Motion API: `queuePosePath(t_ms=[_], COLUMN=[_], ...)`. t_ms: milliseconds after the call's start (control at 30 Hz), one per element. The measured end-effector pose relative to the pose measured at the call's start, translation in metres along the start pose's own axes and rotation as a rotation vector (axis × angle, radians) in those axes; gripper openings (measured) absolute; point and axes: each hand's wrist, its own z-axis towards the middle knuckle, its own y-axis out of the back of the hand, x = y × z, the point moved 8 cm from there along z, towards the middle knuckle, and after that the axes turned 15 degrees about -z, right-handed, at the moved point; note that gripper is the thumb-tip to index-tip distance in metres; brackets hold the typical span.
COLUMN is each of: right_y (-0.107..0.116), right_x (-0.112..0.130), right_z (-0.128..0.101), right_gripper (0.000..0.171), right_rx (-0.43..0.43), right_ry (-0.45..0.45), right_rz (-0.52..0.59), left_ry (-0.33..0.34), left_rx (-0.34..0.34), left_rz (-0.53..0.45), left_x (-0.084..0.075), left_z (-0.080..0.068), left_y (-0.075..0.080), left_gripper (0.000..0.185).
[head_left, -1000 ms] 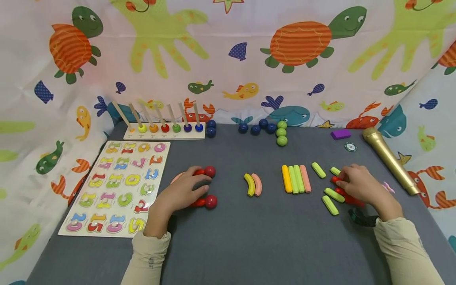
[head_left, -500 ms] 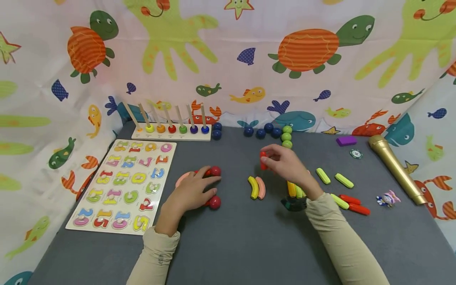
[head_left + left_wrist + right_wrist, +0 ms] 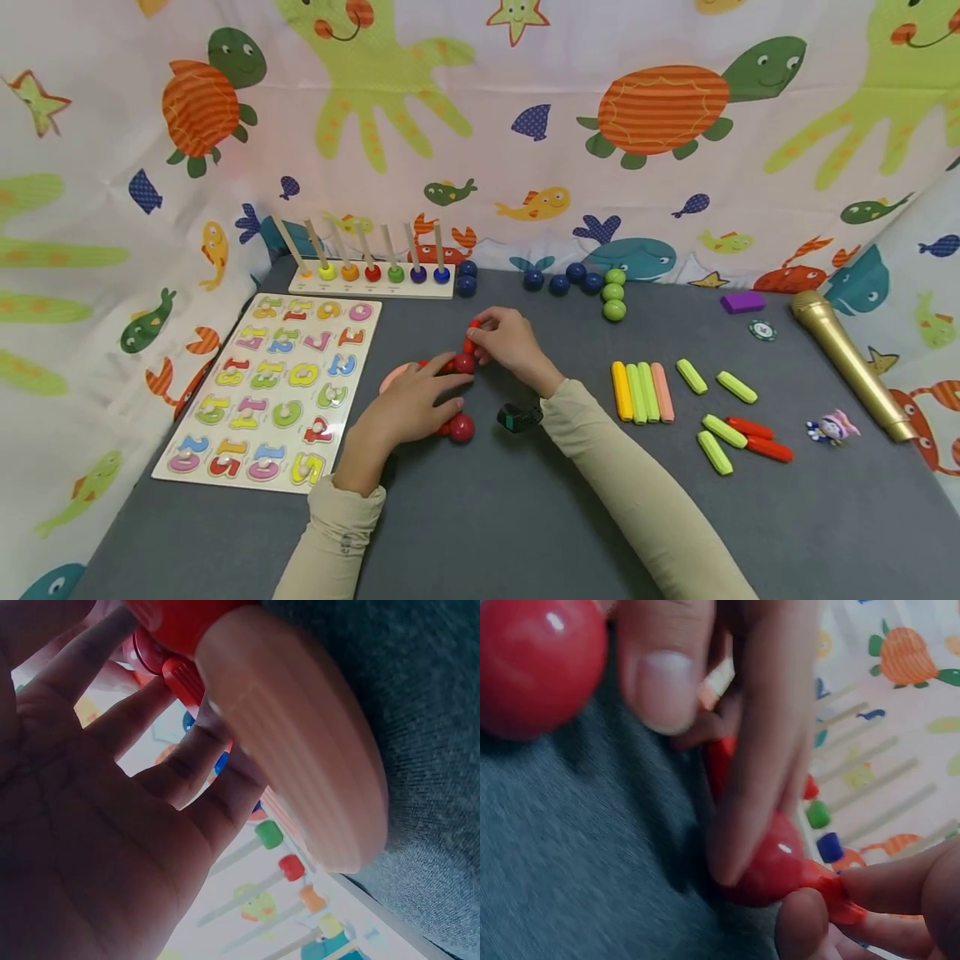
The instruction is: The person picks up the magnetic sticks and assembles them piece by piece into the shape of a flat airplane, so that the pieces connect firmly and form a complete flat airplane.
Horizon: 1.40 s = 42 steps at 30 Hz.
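Two hands at the red ball (image 3: 464, 363): right hand (image 3: 510, 342) pinches a red stick (image 3: 471, 332) against it, left hand (image 3: 408, 408) rests flat, fingers straight.

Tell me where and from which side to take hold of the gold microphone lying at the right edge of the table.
Probably best to grip the gold microphone around the middle of its long straight handle, coming down from above with fingers across its width. It lies flat on the grey table, head toward the back, and the handle is slimmer than the bulging head. The curtain crowds its right, so approach from the left.
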Motion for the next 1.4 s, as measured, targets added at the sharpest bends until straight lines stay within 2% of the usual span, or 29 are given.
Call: queuePosePath(t_ms=[133, 267, 400, 500, 633, 767, 900, 1067, 1200, 1300, 1400], right_y=[-0.005, 0.013, 0.051, 0.086, 0.135, 0.181, 0.212, 0.223, 0.224, 0.226, 0.226], right_x=[0.001, -0.002, -0.012, -0.026, -0.056, -0.093, -0.128, -0.165, -0.186, -0.192, -0.193], right_z=[0.0, -0.013, -0.041, -0.068, -0.112, -0.162, -0.203, -0.229, -0.241, -0.243, -0.241], right_gripper=[0.037, 0.041, 0.032, 0.026, 0.021, 0.015, 0.014, 0.014, 0.024, 0.032, 0.034], right_rx=[0.038, -0.008, -0.119, -0.201, -0.288, -0.394, -0.448, -0.381, -0.337, -0.343, -0.338], right_ry=[0.025, 0.091, 0.195, 0.242, 0.246, 0.233, 0.2, 0.131, 0.106, 0.109, 0.109], right_rz=[-0.075, -0.104, -0.105, -0.164, -0.307, -0.495, -0.688, -0.853, -0.912, -0.922, -0.936], left_ry=[-0.004, 0.001, 0.018, 0.018, 0.012, 0.004, 0.013, 0.046, 0.02, 0.005, 0.028], left_rx=[0.005, -0.006, -0.012, -0.006, 0.005, 0.011, 0.004, -0.04, -0.059, -0.027, 0.033], left_rz=[-0.015, -0.028, -0.034, -0.043, -0.047, -0.049, -0.062, -0.139, -0.171, -0.183, -0.194], left_x=[0.001, 0.001, 0.004, 0.005, 0.005, 0.004, 0.003, -0.002, -0.01, -0.013, -0.009], left_z=[0.0, -0.001, -0.002, -0.002, 0.0, 0.001, -0.001, -0.005, -0.008, -0.007, -0.007], left_y=[0.001, 0.005, 0.008, 0.009, 0.008, 0.006, 0.008, 0.013, 0.013, 0.008, 0.0], left_gripper=[0.043, 0.044, 0.045, 0.045, 0.045, 0.044, 0.046, 0.046, 0.029, 0.017, 0.015])
